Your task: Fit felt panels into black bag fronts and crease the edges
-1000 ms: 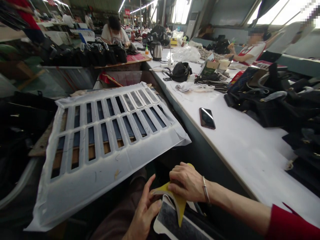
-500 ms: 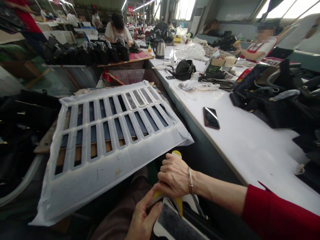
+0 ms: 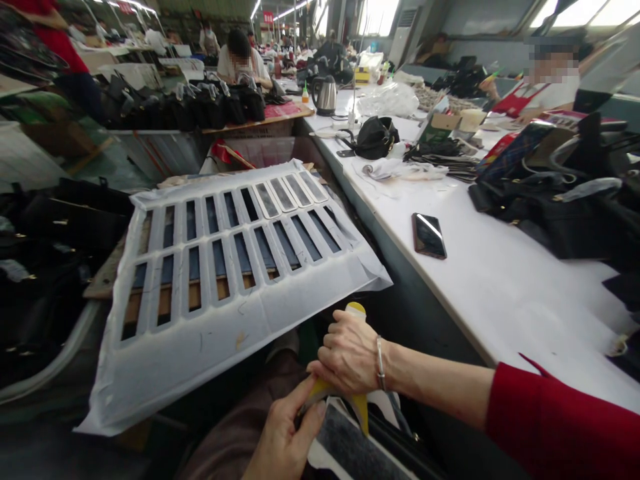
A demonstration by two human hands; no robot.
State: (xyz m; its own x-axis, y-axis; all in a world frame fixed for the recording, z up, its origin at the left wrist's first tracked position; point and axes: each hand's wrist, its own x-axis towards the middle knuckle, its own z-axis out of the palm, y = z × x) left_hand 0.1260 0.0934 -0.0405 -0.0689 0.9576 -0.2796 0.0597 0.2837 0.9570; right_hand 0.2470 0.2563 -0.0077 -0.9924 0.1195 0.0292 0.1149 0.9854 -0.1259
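Note:
At the bottom centre my right hand is wrapped round a yellow hand tool. Its round end sticks out above the fist and its lower tip rests against a dark panel with a white border. Thumb and fingers of my left hand are closed on the panel's near end, right beside the tool; the exact grip is partly hidden. Black, glossy material lies along the panel's right side, over my lap. Most of the tool's body is covered by my right hand.
A white slotted sheet lies to the left, with several pale-rimmed strips in its far slots. On the white table to the right are a phone, black bags and a kettle. Other people sit further off.
The view has shifted slightly, so the surroundings sit a little further right. Both hands keep their grips, with little movement between them.

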